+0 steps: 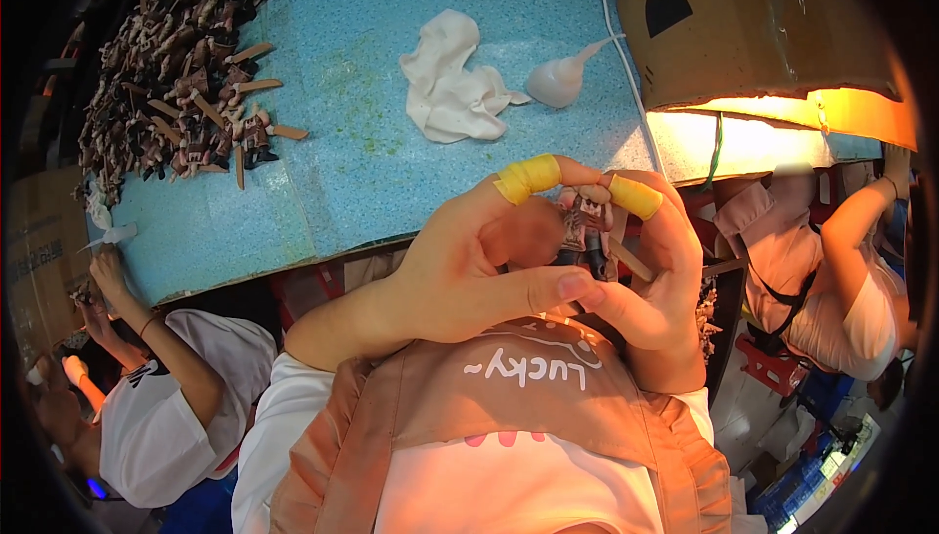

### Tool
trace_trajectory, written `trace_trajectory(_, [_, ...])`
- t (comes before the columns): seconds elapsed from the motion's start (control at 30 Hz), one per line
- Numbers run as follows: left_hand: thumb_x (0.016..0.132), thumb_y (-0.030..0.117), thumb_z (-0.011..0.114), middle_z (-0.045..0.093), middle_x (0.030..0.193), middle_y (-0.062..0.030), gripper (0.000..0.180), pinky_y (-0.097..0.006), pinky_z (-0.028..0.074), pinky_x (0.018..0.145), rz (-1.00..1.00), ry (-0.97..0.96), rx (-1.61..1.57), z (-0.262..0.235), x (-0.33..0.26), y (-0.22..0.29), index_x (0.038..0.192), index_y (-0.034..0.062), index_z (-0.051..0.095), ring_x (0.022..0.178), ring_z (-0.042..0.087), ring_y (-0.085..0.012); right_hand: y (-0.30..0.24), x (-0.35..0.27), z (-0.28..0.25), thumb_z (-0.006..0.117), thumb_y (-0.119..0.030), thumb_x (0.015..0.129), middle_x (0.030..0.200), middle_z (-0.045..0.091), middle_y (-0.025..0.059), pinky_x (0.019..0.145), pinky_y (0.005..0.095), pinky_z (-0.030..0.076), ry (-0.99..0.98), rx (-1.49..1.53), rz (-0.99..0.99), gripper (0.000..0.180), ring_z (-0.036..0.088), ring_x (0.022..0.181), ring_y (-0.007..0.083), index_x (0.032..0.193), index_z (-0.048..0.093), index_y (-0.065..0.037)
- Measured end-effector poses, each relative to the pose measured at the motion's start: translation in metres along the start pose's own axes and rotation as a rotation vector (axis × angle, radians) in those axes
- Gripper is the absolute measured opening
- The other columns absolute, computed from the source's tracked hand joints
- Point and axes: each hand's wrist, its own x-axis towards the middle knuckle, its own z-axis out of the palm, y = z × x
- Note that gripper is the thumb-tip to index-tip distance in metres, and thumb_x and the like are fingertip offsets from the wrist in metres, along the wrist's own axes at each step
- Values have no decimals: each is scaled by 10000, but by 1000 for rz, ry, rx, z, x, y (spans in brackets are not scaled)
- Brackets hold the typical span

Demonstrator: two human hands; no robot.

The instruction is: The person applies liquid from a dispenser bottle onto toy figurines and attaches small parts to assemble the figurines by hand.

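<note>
Close in front of my chest, both hands hold one small painted figurine, with pinkish-brown clothing and dark legs. My left hand is closed on it from the left, its thumb below and taped index finger at the top. From the other side my right hand grips it as well, thumb tip close to the left thumb. Yellow tape wraps each index finger. A flat wooden stick slants beside the figurine toward my right palm. Parts of the figurine are covered by my fingers.
A crumpled white cloth and a white narrow-nozzle bottle lie on the blue table. Many similar figurines, some on sticks, are heaped at far left. A cardboard box stands right. People sit at both sides.
</note>
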Motion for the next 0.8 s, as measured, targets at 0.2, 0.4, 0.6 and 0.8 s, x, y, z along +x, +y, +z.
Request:
trace_trajectory(0.2, [782,41,636,486,1189,-156,619,-301,440,874,32,-2,41,2,6,5,1296,8,294,1050,517,-197,-1,8,-6,762,-150,607,944,540,170,712,301,459,-20,-117,-75,544,554,816,231,1018,509,99])
trace_trajectory(0.4, [825,-4,561,437,1226,-136,575,-320,447,869,202,-117,-39,-6,7,-9,1318,3,267,1088,480,-203,-3,12,-2,779,-131,605,942,536,174,688,296,463,-30,-135,-78,546,549,795,237,1033,509,74])
trace_trajectory(0.6, [840,21,565,517,1043,-67,519,-213,426,749,310,-23,-22,2,-8,-9,1296,20,317,888,501,-90,-4,13,8,787,-154,599,950,535,172,695,304,456,-56,-172,-167,546,551,794,228,1022,514,58])
trace_trajectory(0.8, [836,73,585,407,788,30,520,-157,343,616,318,-60,132,-5,-6,-13,1292,48,336,682,386,-22,2,4,10,764,-151,611,995,505,163,729,309,449,-10,-105,-165,556,537,847,229,1047,495,66])
